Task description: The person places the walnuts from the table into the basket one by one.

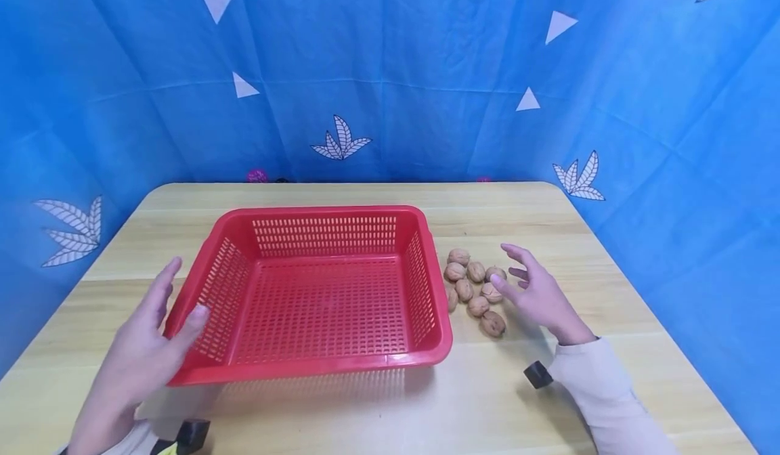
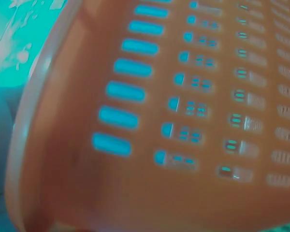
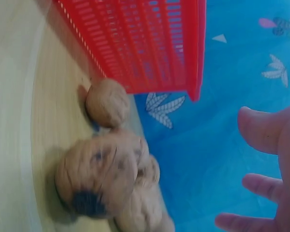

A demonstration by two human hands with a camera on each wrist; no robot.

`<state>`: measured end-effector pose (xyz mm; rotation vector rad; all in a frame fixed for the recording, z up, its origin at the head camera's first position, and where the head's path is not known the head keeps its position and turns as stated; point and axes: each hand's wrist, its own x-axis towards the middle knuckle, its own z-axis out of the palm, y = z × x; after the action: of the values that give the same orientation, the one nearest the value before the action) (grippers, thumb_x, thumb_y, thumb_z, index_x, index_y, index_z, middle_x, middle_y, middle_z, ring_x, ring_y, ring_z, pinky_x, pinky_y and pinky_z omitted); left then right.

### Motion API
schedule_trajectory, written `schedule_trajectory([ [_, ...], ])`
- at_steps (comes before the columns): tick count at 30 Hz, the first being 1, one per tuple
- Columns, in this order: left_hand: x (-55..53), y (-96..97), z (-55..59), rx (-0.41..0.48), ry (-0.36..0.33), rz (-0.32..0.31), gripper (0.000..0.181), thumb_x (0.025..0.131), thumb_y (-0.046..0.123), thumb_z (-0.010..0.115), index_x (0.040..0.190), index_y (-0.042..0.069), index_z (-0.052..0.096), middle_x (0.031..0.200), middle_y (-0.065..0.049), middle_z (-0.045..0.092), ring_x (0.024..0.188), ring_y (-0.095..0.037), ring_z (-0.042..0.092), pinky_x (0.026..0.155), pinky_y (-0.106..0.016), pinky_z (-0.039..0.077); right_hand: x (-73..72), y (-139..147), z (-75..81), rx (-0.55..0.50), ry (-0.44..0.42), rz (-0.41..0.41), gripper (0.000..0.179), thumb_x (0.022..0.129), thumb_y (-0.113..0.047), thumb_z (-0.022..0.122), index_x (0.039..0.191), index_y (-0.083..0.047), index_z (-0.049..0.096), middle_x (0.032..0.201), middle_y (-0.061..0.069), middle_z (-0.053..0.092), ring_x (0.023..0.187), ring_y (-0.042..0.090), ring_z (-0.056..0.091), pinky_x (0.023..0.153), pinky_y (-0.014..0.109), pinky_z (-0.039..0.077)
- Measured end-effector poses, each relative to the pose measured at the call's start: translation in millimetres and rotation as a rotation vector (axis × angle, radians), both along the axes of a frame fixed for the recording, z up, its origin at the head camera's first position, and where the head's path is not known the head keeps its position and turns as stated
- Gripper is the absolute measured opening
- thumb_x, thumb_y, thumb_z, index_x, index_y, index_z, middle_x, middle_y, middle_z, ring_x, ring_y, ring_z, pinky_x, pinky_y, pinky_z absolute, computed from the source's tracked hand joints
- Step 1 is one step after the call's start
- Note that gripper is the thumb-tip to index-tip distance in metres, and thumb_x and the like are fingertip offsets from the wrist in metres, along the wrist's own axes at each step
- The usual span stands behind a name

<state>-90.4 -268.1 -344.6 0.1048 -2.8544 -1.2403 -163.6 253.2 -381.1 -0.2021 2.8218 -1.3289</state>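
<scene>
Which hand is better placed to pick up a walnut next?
Probably the right hand: it holds nothing and is right beside the walnuts. The left hand is across the red basket, farther from them.

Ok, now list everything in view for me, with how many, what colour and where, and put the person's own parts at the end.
perforated plastic basket: one, red, left of the walnuts
walnuts: at least nine, tan-brown, on the table between basket and right hand
table: one, pale wood-grain, beneath the walnuts
cloth backdrop: count unclear, blue with white leaf and triangle prints, behind and beside the table
wrist-worn blocks: two, black, one at each wrist
sleeves: two, off-white, one on each forearm
left hand: one, bare, at the basket's left side
right hand: one, bare, beside the walnuts
</scene>
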Motion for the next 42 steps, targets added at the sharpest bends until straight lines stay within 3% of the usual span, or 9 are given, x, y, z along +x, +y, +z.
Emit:
schedule_trajectory([
  [4, -3.2, -13.4, -9.1, 0.192, -0.084, 0.043, 0.097, 0.092, 0.045, 0.062, 0.152, 0.034, -0.014, 0.161, -0.013, -0.006, 0.141, -0.050, 0.004, 0.085, -0.053, 0.047, -8.9, 7, -1.5, -0.048, -0.045, -0.024, 0.067, 0.096, -0.034, 0.061, 0.150, -0.007, 0.030, 0.150, 0.028, 0.029, 0.126, 0.050, 0.042, 0.100, 0.059, 0.040],
  [10, -8.7, -22.2, -25.0, 0.408, -0.037, 0.043, 0.085, 0.095, 0.030, 0.062, 0.156, 0.035, 0.003, 0.162, 0.006, 0.005, 0.145, -0.034, 0.013, 0.076, -0.016, 0.052, -21.2, 16, -9.9, -0.069, -0.119, -0.046, 0.068, 0.095, -0.038, 0.061, 0.147, -0.005, 0.034, 0.147, 0.028, 0.033, 0.122, 0.046, 0.048, 0.099, 0.056, 0.042],
  [13, -10.7, -21.5, -28.0, 0.488, -0.012, 0.032, 0.083, 0.094, 0.024, 0.065, 0.156, 0.033, 0.011, 0.161, 0.007, 0.011, 0.145, -0.029, 0.018, 0.076, -0.017, 0.053, -26.0, 21, -14.5, -0.031, -0.144, -0.041, 0.066, 0.095, -0.039, 0.060, 0.145, -0.003, 0.036, 0.144, 0.029, 0.036, 0.122, 0.048, 0.047, 0.100, 0.058, 0.039],
  [15, -12.0, -21.4, -28.9, 0.535, -0.007, 0.013, 0.082, 0.093, 0.020, 0.066, 0.156, 0.033, 0.014, 0.161, 0.007, 0.013, 0.139, -0.022, 0.031, 0.076, -0.022, 0.055, -29.4, 23, -17.7, -0.003, -0.155, -0.033, 0.064, 0.095, -0.039, 0.060, 0.143, -0.003, 0.038, 0.142, 0.029, 0.039, 0.122, 0.049, 0.047, 0.101, 0.060, 0.037],
  [18, -13.9, -22.2, -30.3, 0.634, -0.020, -0.016, 0.083, 0.092, 0.012, 0.066, 0.156, 0.033, 0.017, 0.160, 0.005, 0.014, 0.121, -0.007, 0.049, 0.075, -0.033, 0.057, -35.2, 24, -20.9, 0.037, -0.162, -0.021, 0.062, 0.095, -0.039, 0.060, 0.141, -0.003, 0.041, 0.139, 0.029, 0.043, 0.123, 0.049, 0.045, 0.102, 0.063, 0.034],
  [21, -14.6, -24.5, -32.2, 0.678, -0.047, -0.028, 0.083, 0.093, 0.006, 0.063, 0.156, 0.034, 0.017, 0.159, 0.004, 0.015, 0.105, 0.002, 0.056, 0.075, -0.038, 0.057, -41.4, 23, -23.3, 0.063, -0.164, -0.009, 0.059, 0.094, -0.038, 0.061, 0.138, -0.002, 0.044, 0.133, 0.027, 0.049, 0.122, 0.046, 0.047, 0.102, 0.063, 0.034],
  [28, -14.7, -28.6, -33.8, 0.737, -0.108, -0.026, 0.081, 0.095, -0.004, 0.053, 0.157, 0.032, 0.013, 0.156, -0.002, 0.017, 0.108, 0.000, 0.053, 0.080, -0.036, 0.056, -49.4, 20, -28.9, 0.101, -0.157, 0.022, 0.045, 0.094, -0.032, 0.063, 0.125, 0.000, 0.054, 0.120, 0.025, 0.058, 0.111, 0.042, 0.053, 0.096, 0.058, 0.041],
  [34, -11.8, -25.7, -31.9, 0.721, -0.158, -0.013, 0.083, 0.095, 0.003, 0.058, 0.156, 0.037, 0.012, 0.152, -0.005, 0.018, 0.109, -0.006, 0.053, 0.082, -0.041, 0.055, -51.3, 21, -30.1, 0.136, -0.148, 0.044, 0.033, 0.094, -0.027, 0.063, 0.115, -0.001, 0.061, 0.111, 0.021, 0.060, 0.102, 0.037, 0.056, 0.088, 0.051, 0.044],
  [42, -11.0, -24.7, -31.3, 0.731, -0.111, -0.040, 0.080, 0.097, 0.002, 0.054, 0.157, 0.032, 0.011, 0.148, -0.007, 0.022, 0.107, -0.009, 0.056, 0.080, -0.037, 0.056, -57.4, 23, -25.7, 0.048, -0.201, 0.081, 0.037, 0.095, -0.023, 0.062, 0.120, 0.005, 0.056, 0.110, 0.022, 0.059, 0.086, 0.024, 0.061, 0.074, 0.033, 0.053],
])
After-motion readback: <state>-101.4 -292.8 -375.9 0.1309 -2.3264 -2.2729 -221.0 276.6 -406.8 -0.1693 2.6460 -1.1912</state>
